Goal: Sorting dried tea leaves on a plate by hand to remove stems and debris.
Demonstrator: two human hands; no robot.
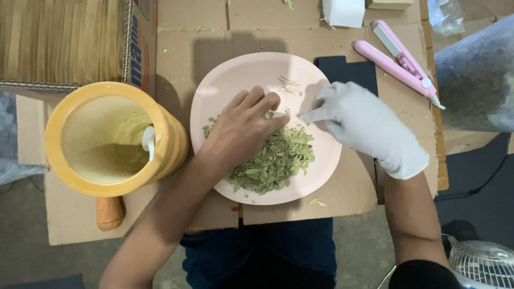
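2 hands (243, 128) (364, 126) over pink plate (235, 80), flattened cardboard (348, 195) on grey floor (364, 246)

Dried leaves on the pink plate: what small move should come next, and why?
Probably draw a few leaves from the heap of dried leaves toward the plate's bare upper part. The left hand rests on the heap, the gloved right hand pinches beside it, and stems lie apart there.

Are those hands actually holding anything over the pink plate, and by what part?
Neither hand clearly holds anything. The bare left hand rests on the dried green leaves; the gloved right hand points its fingertips at them. A tiny pinched leaf cannot be ruled out.
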